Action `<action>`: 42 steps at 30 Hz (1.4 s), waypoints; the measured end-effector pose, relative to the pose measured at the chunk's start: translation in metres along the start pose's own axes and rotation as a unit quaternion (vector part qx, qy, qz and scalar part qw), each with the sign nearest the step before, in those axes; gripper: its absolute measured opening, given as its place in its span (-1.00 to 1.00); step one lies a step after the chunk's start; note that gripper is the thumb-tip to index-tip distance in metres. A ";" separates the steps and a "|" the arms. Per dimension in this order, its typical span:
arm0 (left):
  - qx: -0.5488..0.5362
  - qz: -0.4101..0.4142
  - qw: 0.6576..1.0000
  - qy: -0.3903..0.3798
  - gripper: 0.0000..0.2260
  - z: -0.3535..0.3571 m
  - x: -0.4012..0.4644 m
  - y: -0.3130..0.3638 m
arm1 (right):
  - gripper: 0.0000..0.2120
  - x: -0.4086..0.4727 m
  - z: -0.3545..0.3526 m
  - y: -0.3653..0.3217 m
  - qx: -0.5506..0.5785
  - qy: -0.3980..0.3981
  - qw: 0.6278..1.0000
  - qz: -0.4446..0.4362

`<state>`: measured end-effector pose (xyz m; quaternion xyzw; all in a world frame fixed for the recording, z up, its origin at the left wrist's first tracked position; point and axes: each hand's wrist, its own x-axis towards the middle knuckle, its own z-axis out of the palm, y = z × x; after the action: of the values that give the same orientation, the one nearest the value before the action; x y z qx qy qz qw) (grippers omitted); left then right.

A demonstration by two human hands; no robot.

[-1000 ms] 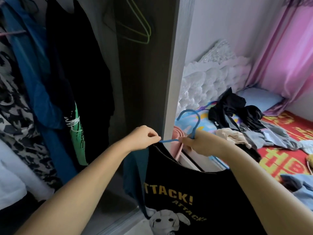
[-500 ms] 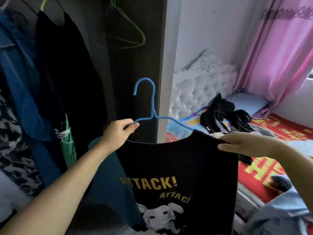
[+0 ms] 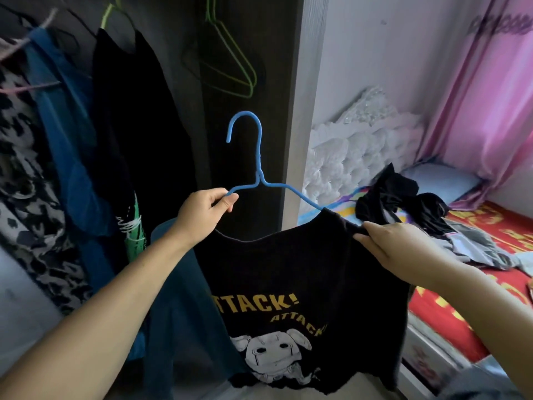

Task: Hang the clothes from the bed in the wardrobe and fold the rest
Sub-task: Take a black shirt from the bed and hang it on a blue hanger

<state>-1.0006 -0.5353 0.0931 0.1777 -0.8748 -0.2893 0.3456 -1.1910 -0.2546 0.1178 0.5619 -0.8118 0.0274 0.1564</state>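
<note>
Here the left hand pinches the left arm of a blue hanger between thumb and fingers; the right hand grasps the right shoulder of a black tee, which hangs from the hanger in front of the open wardrobe, its yellow lettering facing the camera; the hanger's hook points up, free of any rail. Left, inside the wardrobe, hang a black top, a blue garment and a bare green hanger. Far right, dark clothes lie heaped on the bed, beside a pink curtain.
</note>
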 end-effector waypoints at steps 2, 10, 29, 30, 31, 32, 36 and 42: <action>-0.001 0.002 1.000 0.002 -0.67 -0.005 0.003 -0.002 | -0.73 0.002 -0.006 -0.009 0.018 0.010 1.000 -0.016; -0.057 -0.031 0.998 0.020 -0.74 -0.013 0.034 0.008 | -0.70 0.022 -0.053 -0.028 0.493 -0.043 0.869 0.015; -0.339 -0.270 0.830 0.352 -0.56 -0.126 0.151 -0.069 | -0.77 0.201 -0.149 -0.080 0.554 0.077 0.825 0.077; -0.322 -0.258 0.854 0.317 -0.58 -0.127 0.165 -0.063 | -0.75 0.214 -0.151 -0.089 0.541 0.092 0.833 0.071; -0.307 -0.236 0.878 0.282 -0.59 -0.130 0.178 -0.057 | -0.75 0.226 -0.153 -0.099 0.531 0.101 0.839 0.067; -0.275 -0.202 0.904 0.257 -0.59 -0.135 0.191 -0.053 | -0.75 0.242 -0.152 -0.108 0.520 0.112 0.844 0.067; 0.090 0.013 0.955 0.282 -0.51 -0.179 0.240 -0.047 | -0.80 0.305 -0.155 -0.135 0.490 0.171 0.851 0.084; 0.415 -0.157 0.881 0.166 -0.60 -0.242 0.285 -0.026 | -0.67 0.390 -0.158 -0.165 0.428 0.172 0.886 0.055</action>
<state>-1.0253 -0.7939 0.3629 0.4853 -0.8052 0.0834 0.3304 -1.1280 -0.6328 0.3566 0.5156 -0.7110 0.4768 0.0364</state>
